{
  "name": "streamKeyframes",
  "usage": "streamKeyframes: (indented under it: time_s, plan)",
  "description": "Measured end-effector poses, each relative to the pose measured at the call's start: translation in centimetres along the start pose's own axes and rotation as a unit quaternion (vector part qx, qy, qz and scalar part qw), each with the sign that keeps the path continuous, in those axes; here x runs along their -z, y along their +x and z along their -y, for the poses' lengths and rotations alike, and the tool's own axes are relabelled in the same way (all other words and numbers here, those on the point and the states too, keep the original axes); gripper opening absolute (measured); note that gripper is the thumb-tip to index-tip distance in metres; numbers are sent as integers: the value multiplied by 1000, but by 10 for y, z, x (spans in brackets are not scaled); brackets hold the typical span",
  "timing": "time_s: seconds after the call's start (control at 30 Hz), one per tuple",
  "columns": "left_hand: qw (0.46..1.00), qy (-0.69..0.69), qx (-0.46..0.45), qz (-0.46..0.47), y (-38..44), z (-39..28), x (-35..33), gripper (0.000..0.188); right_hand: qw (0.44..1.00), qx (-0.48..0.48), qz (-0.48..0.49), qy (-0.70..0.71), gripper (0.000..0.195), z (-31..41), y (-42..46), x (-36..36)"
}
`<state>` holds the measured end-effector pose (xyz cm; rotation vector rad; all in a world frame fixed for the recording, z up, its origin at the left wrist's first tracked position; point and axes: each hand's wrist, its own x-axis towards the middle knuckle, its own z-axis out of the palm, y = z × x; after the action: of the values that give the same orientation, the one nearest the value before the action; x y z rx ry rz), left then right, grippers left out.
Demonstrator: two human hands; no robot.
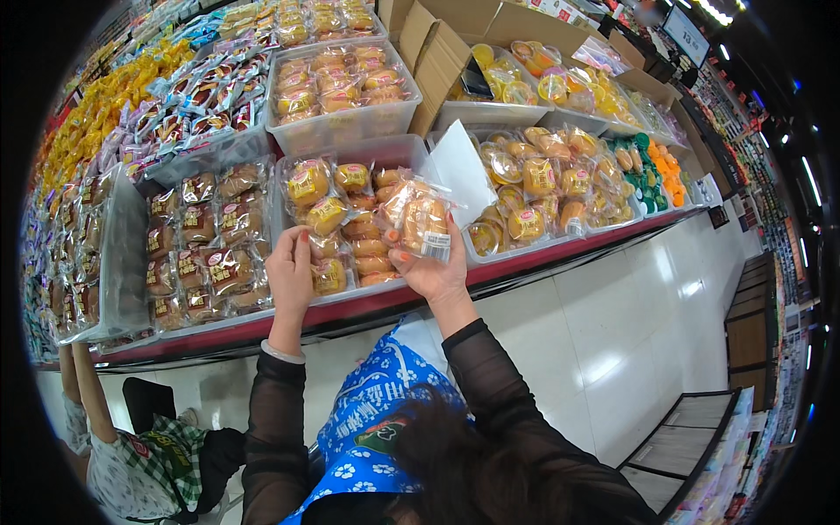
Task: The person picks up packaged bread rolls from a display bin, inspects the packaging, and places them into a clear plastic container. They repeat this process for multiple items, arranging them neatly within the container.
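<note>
My right hand (436, 266) holds a clear-wrapped packaged bread (425, 220) with a barcode sticker. It is above the right side of a clear plastic bin (407, 149) of small wrapped breads. My left hand (293, 259) is over the front left part of the same bin, its thumb and fingertips close together beside a wrapped bread with a yellow label (326, 215). Whether the fingertips pinch some wrapping cannot be told. More yellow-labelled breads lie flat at the left of the bin, and others stand stacked in a column between my hands.
A bin of brown wrapped breads (233, 220) adjoins on the left. A white card (461, 174) stands at the right, beside bins of wrapped cups and breads (538, 176). Behind are a full bin (344, 125) and an open cardboard box (436, 69). Another person (144, 459) works at lower left.
</note>
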<state>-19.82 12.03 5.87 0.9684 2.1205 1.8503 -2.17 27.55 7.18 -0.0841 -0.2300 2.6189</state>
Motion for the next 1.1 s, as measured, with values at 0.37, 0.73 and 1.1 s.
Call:
streamKeyframes:
  time_s: [0.37, 0.73, 1.1]
  plan:
    - [1000, -27, -12, 0, 0, 5, -1, 19, 1000, -2, 13, -1, 63, 0, 1, 3]
    - [1000, -13, -11, -3, 0, 3, 0, 18, 1000, -7, 1, 10, 61, 0, 1, 0]
    - [947, 176, -211, 165, -23, -56, -26, 86, 977, 13, 4, -211, 60, -9, 7, 2]
